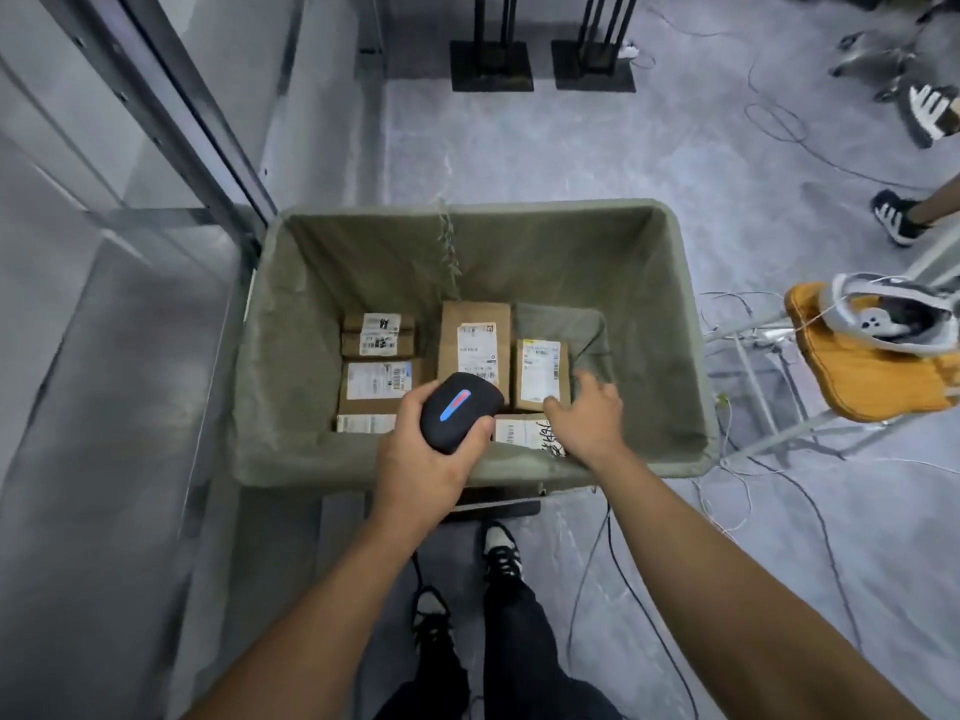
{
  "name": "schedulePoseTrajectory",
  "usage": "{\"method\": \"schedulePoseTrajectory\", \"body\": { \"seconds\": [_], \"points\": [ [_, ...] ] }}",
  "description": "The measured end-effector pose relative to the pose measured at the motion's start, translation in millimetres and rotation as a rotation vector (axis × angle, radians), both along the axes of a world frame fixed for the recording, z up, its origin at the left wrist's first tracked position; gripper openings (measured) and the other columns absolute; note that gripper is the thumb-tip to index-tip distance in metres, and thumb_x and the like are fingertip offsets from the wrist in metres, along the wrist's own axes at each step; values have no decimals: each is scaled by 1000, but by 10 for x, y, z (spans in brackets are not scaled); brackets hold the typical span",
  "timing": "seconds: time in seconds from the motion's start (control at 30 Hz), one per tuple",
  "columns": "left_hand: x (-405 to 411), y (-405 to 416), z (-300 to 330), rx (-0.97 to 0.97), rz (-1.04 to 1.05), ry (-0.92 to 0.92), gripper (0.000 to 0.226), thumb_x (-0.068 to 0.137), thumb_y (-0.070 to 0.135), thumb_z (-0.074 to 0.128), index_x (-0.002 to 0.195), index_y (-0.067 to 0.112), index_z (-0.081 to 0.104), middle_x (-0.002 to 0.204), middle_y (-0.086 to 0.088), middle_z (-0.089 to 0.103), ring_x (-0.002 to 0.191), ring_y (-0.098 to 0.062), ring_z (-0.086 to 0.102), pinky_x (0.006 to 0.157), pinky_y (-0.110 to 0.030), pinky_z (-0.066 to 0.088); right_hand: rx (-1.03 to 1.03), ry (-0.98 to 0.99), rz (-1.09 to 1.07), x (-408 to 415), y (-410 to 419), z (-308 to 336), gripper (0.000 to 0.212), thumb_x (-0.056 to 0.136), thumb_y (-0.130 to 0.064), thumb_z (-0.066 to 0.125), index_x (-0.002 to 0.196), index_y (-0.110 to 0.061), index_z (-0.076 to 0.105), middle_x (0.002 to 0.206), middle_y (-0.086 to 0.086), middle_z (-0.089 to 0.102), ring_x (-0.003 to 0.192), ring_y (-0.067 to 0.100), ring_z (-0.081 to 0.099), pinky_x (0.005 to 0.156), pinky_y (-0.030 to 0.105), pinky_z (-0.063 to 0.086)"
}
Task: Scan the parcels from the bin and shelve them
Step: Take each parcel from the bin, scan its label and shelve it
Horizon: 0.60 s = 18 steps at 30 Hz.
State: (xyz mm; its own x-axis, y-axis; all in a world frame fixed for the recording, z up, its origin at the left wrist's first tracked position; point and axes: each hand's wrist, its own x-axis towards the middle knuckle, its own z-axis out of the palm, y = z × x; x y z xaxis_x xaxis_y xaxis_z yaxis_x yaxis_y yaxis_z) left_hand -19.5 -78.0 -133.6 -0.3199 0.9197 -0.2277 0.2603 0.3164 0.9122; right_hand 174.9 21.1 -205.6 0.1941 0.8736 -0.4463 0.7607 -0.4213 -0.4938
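The bin (291, 356), a deep olive cloth-lined cart, fills the middle of the view and serves as the landmark for everything else. To its left runs a grey metal shelving frame (171, 127), one upright touching the bin's far left corner. Beyond the bin's far rim stand two black stand bases (491, 67) on the grey floor. To the right of the bin, a white metal rack (779, 387) carries an orange padded cloth (872, 371) with a white headset (893, 314) lying on it; thin cables (727, 485) trail over the floor between rack and bin.

On the bin's floor lie several brown cardboard parcels with white labels. The tall parcel (470, 340) sits at the centre, the right parcel (537, 374) just beside it, a small banded parcel (378, 335) and a wider parcel (376, 384) toward the bin's left wall, and a near parcel (522, 431) with handwriting close to the near wall.

The left hand (421, 459) hovers above the bin's near side with fingers wrapped round a black scanner (460, 410), whose blue-and-red strip faces up. The right hand (587, 413) reaches into the bin with fingers spread wide, holding nothing, fingertips at the lower edge of the right parcel; whether they touch it I cannot tell
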Motion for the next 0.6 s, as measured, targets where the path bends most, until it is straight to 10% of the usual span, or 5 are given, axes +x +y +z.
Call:
{"method": "schedulePoseTrajectory", "body": {
  "seconds": [0.27,0.6],
  "points": [
    [164,616,-217,-77,41,31,53,61,72,72,109,56,54,104,44,61,97,9,64,84,-22,51,-162,-54,29,-25,684,-776,67,91,-40,62,146,-10,39,139,20,42,134,37,36,108,43,37],
    [187,910,-393,-197,14,70,52,68,53,84,113,45,59,102,38,66,94,10,66,75,-5,48,-261,-215,27,-227,986,-1506,93,80,-61,68,147,-12,26,146,21,34,132,40,37,109,47,36]
  ]
}}
